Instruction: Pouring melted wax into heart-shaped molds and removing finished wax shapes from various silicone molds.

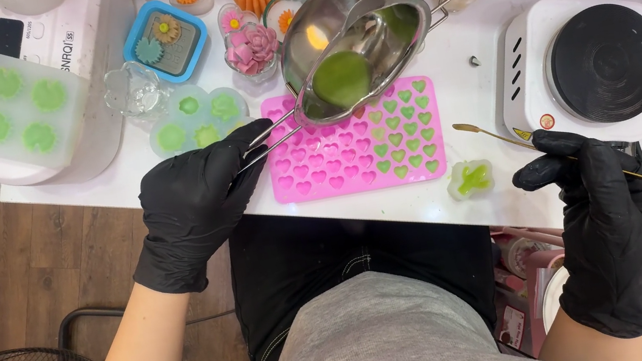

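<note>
green wax pot held over a pink heart mould on the bench

head view: left hand (195, 200) is closed on the wire handle of the steel pouring pot (356, 46), tilted above the pink mould (336, 165); right hand (598, 197) pinches a thin gold spoon (494, 134) beside the white hotplate (585, 61).

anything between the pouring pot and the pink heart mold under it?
Nothing visible. The left hand holds the steel pouring pot by its wire handle, tilted with green liquid pooled inside, right above the pink heart mold. Open air lies between them. The right hand holds a thin gold stick off to the side, clear of the mold.
</note>
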